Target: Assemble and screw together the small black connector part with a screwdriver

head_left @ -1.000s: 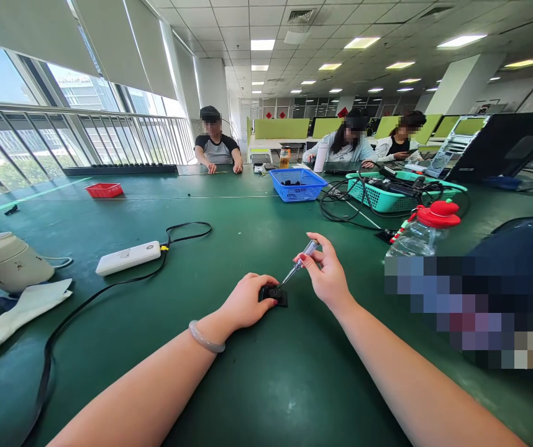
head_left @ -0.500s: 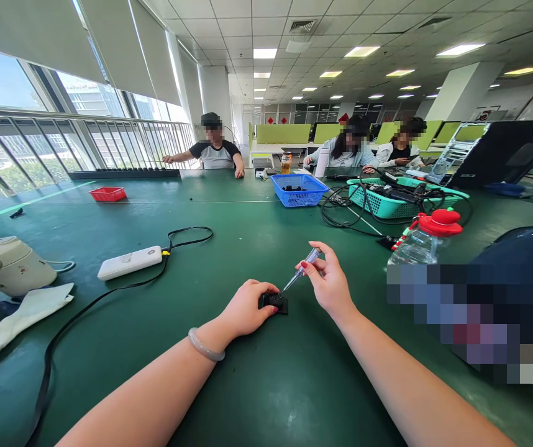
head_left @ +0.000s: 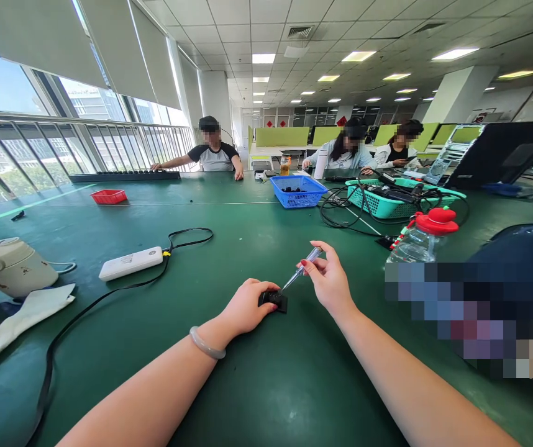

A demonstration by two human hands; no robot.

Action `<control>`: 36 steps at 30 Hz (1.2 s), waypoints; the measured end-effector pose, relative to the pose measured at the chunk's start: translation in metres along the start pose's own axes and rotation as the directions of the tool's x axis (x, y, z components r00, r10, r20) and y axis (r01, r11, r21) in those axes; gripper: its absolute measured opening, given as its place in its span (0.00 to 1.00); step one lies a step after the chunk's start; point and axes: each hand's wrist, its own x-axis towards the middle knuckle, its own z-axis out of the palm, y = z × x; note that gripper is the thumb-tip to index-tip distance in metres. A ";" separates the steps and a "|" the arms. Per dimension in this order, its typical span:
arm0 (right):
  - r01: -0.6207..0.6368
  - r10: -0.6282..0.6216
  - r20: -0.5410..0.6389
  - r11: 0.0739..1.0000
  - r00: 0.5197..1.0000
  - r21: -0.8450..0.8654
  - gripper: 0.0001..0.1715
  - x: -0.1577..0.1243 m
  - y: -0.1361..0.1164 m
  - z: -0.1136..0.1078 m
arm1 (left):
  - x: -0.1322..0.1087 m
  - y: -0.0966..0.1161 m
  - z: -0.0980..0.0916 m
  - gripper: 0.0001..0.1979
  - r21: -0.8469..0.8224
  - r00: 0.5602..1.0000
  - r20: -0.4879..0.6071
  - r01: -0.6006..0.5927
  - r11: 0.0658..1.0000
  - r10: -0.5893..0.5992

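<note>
On the green table (head_left: 192, 248), a small black part (head_left: 277, 300) with a flat base lies near the middle. My left hand (head_left: 248, 305) is closed around its left side, thumb in front and fingers behind. In my right hand (head_left: 330, 277) I grip a screwdriver (head_left: 304, 266) with a clear handle, held at a slant. Its tip points down and left and meets the top of the black part. Exactly what the tip touches is too small to make out.
A white power bank (head_left: 131, 263) with a black cable lies left. Farther back stand a red tray (head_left: 109, 197), a blue basket (head_left: 298, 192) with black pieces, and a green basket (head_left: 382, 202) of cables. A red-lidded bottle (head_left: 420, 239) is right. Several people sit across the table.
My hands, the screwdriver and the black part hold almost the same position. The view has shifted slightly. The person at the far left has reached a little farther left.
</note>
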 end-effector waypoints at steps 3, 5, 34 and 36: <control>-0.017 0.017 -0.036 1.000 0.999 0.009 0.34 0.002 0.001 0.001 | -0.001 0.000 0.000 0.19 0.010 1.000 0.000 -0.004 1.000 0.004; -0.041 0.042 -0.059 0.999 0.997 0.010 0.36 0.003 0.003 0.001 | -0.001 0.000 0.000 0.19 0.013 1.000 -0.007 -0.009 1.000 0.009; -0.410 0.410 0.089 0.821 0.908 0.398 0.32 0.003 0.012 0.004 | -0.003 -0.001 0.001 0.17 0.008 1.000 -0.008 -0.003 1.000 0.003; -0.413 0.408 0.101 0.818 0.907 0.400 0.32 0.004 0.014 0.003 | -0.003 0.000 0.001 0.18 0.011 1.000 -0.006 -0.003 1.000 0.003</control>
